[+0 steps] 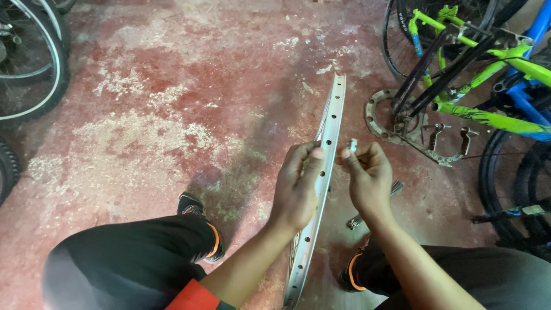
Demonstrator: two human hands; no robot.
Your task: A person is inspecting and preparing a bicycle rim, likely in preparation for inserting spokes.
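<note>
A bare silver bicycle rim (333, 115) with a row of spoke holes stands on edge between my knees, running from the floor near me up and away. My left hand (297, 186) is closed around the rim at its middle, thumb on the inner face. Just right of the rim, my right hand (369, 175) pinches a small silver spoke nipple (352, 146) between thumb and fingertips. A bundle of loose spokes (373, 208) lies on the floor under my right hand, partly hidden by it.
A green and blue bicycle (488, 74) stands at the right with a round metal ring (374, 117) and brackets on the floor below it. Black bicycle tyres (40, 63) are at the left edge. The floor (172, 103) is worn red concrete. My black-trousered knees frame the rim.
</note>
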